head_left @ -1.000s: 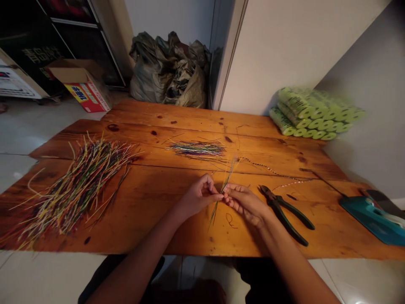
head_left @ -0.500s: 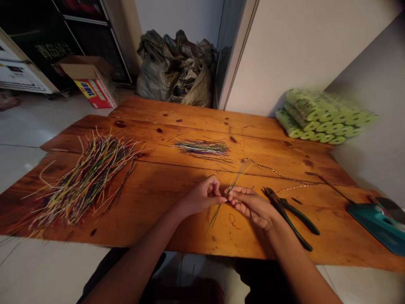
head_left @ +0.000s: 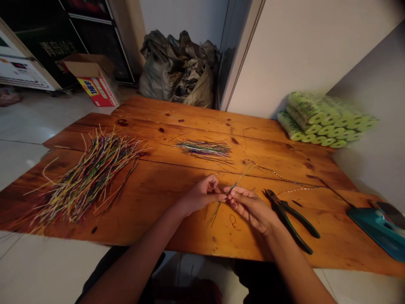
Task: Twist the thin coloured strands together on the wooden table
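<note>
Over the front middle of the wooden table, a few thin yellow and green wires [head_left: 214, 213] run slantwise through my fingers. My right hand [head_left: 249, 207] pinches them between thumb and forefinger. My left hand [head_left: 205, 195] is closed, its thumb and finger meeting at the wires beside the right fingertips. Beyond my hands lies a small neat bundle of coloured wires [head_left: 204, 148]. A large loose heap of coloured wires [head_left: 90, 181] covers the table's left side. To the right of my right hand rest dark-handled pliers [head_left: 289, 217], their jaws pointing away from me.
A twisted striped cord [head_left: 275, 173] crosses the wooden table [head_left: 152, 207] toward a teal tool [head_left: 376, 228] with a thin rod. Stacked green rolls [head_left: 322, 120] sit at the back right. Behind the table are stuffed bags [head_left: 177, 71] and an open carton [head_left: 101, 88].
The wires between my hands have tilted, their upper ends swinging to the right. Both hands stay nearly in place; the whole view has shifted slightly.
</note>
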A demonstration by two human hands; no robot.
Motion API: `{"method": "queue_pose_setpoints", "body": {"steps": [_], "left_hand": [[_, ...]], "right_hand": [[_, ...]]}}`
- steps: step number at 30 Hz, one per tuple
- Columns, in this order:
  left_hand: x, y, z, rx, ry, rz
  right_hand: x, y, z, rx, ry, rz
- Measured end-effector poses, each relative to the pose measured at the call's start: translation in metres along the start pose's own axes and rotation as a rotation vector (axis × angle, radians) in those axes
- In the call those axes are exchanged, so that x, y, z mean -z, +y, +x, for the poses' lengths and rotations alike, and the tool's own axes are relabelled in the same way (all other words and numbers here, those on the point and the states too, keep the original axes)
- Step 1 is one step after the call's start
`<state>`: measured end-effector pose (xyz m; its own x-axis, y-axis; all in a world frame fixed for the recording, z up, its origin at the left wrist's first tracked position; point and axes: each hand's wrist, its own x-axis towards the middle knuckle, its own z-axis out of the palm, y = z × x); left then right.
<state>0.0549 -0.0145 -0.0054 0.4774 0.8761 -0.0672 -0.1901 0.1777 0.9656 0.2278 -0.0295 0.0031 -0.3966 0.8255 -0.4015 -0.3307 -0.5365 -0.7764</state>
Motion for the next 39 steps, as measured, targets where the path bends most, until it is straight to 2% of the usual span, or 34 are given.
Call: {"method": "queue_pose_setpoints", "body": {"steps": [6, 8, 10, 12, 14, 20, 25, 31, 39], "left_hand": [[-0.002, -0.004, 0.002, -0.001, 0.038, 0.002], [0.003, -0.005, 0.003, -0.008, 0.004, 0.023], [0.011, -0.004, 0.003, -0.01, -0.081, 0.051], [0.019, 0.0, 0.002, 0.002, -0.141, 0.075], [0.022, 0.004, 0.0, 0.033, -0.153, 0.069], [0.016, 0.008, -0.003, 0.135, -0.255, -0.002], [0.017, 0.002, -0.005, 0.104, -0.279, -0.043], [0.018, -0.004, -0.002, 0.097, -0.272, -0.129], [0.018, -0.006, -0.002, 0.079, -0.224, -0.067]], "right_hand": [[-0.008, 0.009, 0.006, 0.105, 0.06, 0.019], [-0.008, 0.009, 0.006, 0.121, 0.062, -0.001], [-0.007, 0.008, 0.005, 0.122, 0.048, -0.037], [-0.007, 0.006, 0.003, 0.094, 0.027, -0.081], [-0.007, 0.004, 0.0, 0.039, 0.015, -0.124], [-0.01, 0.0, -0.007, -0.052, -0.064, -0.207], [-0.013, -0.003, -0.009, -0.062, -0.096, -0.259], [-0.012, 0.002, -0.008, -0.077, -0.051, -0.24], [-0.011, 0.005, -0.005, -0.047, -0.076, -0.215]]}}
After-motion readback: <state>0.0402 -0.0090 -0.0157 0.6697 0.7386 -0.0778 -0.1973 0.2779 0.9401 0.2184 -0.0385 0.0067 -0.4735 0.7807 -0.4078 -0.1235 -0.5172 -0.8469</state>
